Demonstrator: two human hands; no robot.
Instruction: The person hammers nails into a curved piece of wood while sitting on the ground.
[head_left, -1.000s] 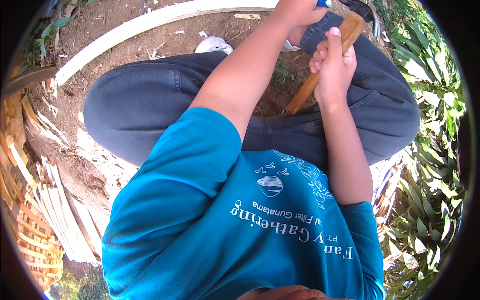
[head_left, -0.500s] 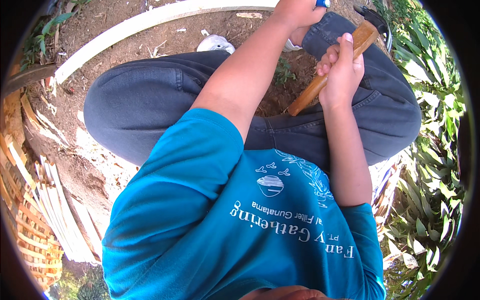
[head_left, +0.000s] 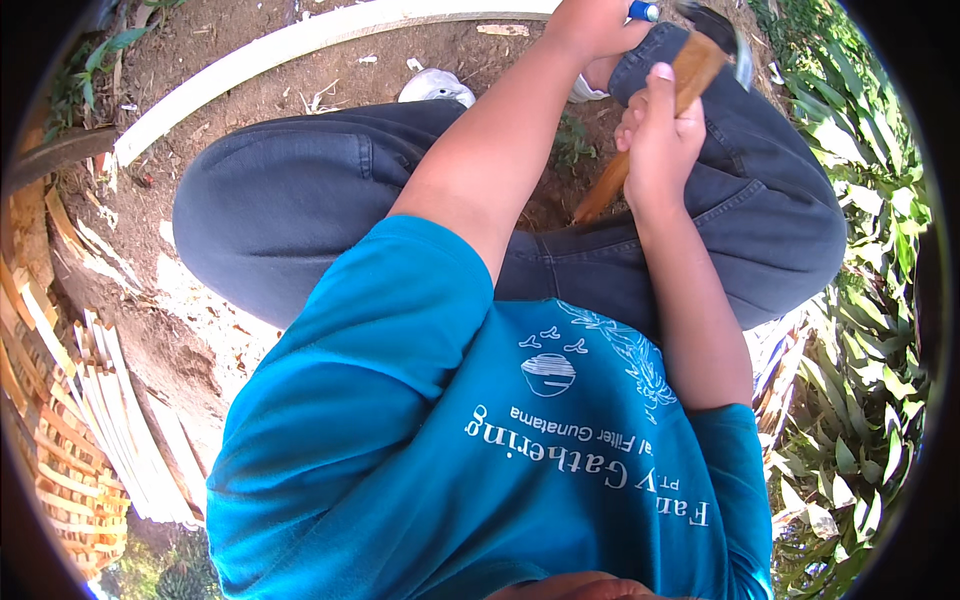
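Observation:
At the top of the view, my left hand [head_left: 597, 28] is closed round a blue cylindrical handle [head_left: 644, 11]. Only its rounded end shows; the rest of it is hidden by the hand and the picture's edge. My right hand [head_left: 662, 140] grips a hammer [head_left: 697, 70] by its thick wooden handle, thumb laid along the wood. The dark metal head is at the far end, close to the blue handle and to its right. The hammer's butt slants down toward my lap.
A long pale curved strip [head_left: 300, 50] lies on the soil beyond my crossed legs [head_left: 285, 195]. Split pale sticks [head_left: 125, 430] and a woven bamboo basket [head_left: 75, 470] stand at the left. Leafy plants [head_left: 850, 370] line the right side.
My right hand and the hammer have moved a little up and to the left, bringing the head nearer to the blue handle. The left hand stays almost still.

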